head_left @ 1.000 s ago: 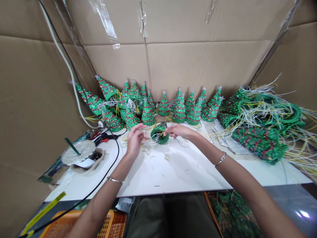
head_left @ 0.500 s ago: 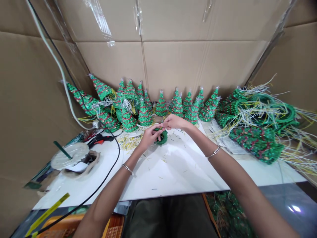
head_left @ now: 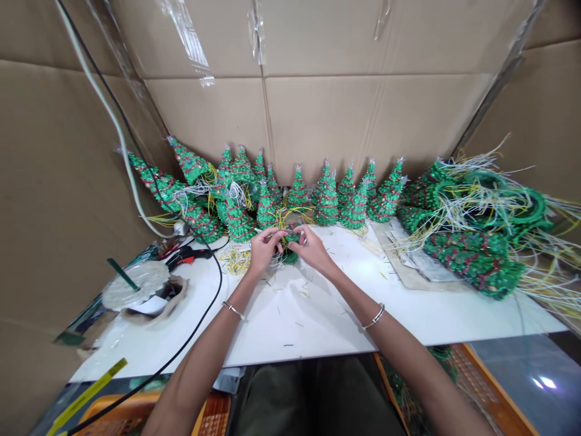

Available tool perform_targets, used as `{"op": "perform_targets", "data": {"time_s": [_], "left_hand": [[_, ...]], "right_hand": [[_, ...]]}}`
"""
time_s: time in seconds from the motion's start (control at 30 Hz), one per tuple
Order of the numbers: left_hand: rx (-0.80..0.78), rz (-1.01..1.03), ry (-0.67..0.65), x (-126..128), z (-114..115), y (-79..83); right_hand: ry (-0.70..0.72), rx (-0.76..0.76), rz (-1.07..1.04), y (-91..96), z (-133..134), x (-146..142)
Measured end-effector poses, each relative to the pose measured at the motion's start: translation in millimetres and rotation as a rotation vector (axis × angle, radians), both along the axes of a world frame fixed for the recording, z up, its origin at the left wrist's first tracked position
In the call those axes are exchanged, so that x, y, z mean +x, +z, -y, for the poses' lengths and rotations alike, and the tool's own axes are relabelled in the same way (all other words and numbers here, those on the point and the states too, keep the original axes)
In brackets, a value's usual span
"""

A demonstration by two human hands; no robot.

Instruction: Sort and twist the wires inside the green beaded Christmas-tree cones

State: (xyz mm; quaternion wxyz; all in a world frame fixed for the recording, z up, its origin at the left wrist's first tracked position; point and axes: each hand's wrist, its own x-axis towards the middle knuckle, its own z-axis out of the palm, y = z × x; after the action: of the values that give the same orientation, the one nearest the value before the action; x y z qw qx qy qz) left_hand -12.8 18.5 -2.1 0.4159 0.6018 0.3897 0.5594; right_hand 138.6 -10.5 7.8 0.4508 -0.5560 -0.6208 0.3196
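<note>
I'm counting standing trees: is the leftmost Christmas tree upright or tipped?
Tipped: the leftmost Christmas tree slants, its narrow tip pointing up and left.

The left grip (head_left: 265, 249) pinches yellow wires (head_left: 282, 219) beside the right grip (head_left: 312, 248), at a small green tree (head_left: 289, 258). Tinsel trees (head_left: 327, 203) line the tabletop (head_left: 327, 330) behind.

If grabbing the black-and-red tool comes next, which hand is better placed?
Likely the left hand: the tool lies on its side of the table, and the right hand is farther off. The left is at the yellow wires, though.
</note>
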Motion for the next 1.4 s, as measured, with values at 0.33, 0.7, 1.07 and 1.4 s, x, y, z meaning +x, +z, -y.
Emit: {"op": "perform_targets", "data": {"time_s": [0.33, 0.7, 1.07, 1.4], "left_hand": [[0.475, -0.372, 0.208, -14.0, 8.3, 2.5], [0.572, -0.386, 0.181, -17.1, 16.8, -16.9], [0.594, -0.460, 0.071, 7.0, -3.5, -28.0], [0.529, -0.347, 0.158, 5.1, 7.0, -19.5]], "right_hand": [[0.008, -0.043, 0.507, -22.6, 12.8, -4.3], [-0.044, 0.066, 0.824, -33.9, 18.9, -2.8], [-0.283, 0.008, 0.697, -33.6, -14.4, 28.9], [0.197, 0.441, -0.037, -40.8, 0.8, -3.6]]}}
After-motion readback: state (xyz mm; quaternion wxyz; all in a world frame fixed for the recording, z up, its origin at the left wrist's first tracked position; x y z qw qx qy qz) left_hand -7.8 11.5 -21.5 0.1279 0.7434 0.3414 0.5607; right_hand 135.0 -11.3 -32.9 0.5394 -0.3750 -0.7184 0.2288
